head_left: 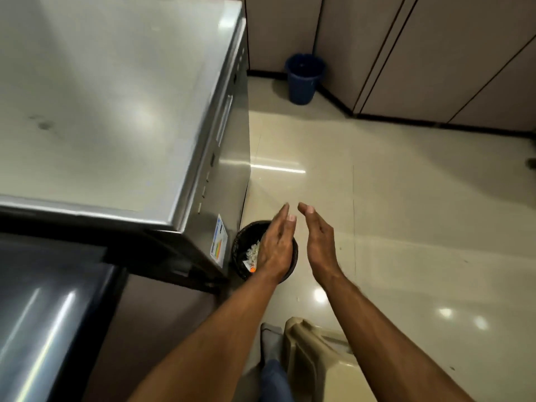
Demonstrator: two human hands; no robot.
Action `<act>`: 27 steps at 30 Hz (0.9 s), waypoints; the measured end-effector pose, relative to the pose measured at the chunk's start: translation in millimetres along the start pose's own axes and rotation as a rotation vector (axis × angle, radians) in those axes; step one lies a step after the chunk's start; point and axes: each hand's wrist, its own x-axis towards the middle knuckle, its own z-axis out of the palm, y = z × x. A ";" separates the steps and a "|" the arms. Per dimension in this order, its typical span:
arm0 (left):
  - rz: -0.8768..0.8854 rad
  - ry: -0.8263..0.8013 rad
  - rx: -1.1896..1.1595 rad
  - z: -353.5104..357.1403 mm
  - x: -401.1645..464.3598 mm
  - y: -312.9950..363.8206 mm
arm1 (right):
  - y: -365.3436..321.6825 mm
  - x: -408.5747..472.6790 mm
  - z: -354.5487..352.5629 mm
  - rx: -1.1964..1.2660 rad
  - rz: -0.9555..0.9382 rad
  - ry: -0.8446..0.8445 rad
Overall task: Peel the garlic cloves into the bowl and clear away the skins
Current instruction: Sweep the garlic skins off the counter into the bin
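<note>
A small black waste bin (242, 237) stands on the floor beside a tall steel appliance. Pale garlic skins (253, 250) lie inside it with a scrap of orange. My left hand (277, 242) hovers over the bin, fingers straight, holding nothing. My right hand (317, 237) is just to the right of the bin, palm facing the left hand, fingers straight and empty. A narrow gap separates the two hands. No bowl or garlic cloves are in view.
The steel appliance (116, 111) fills the left side, with a dark glossy surface (43, 314) below it. A blue bucket (304, 78) stands in the far corner by brown cabinet panels (435, 53). A beige plastic stool (313, 358) and my foot (271, 343) are at the bottom.
</note>
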 end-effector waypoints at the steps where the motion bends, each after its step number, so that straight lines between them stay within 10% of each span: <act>1: 0.039 0.004 -0.008 -3.9 -11.8 12.6 | -15.8 -12.1 1.6 -0.001 -0.023 0.001; 14: 0.401 0.254 -0.056 -114.4 -164.0 106.5 | -137.6 -157.9 59.6 0.109 -0.269 -0.119; 27: 0.365 0.625 -0.053 -230.6 -296.3 55.8 | -137.5 -274.6 188.4 0.043 -0.330 -0.655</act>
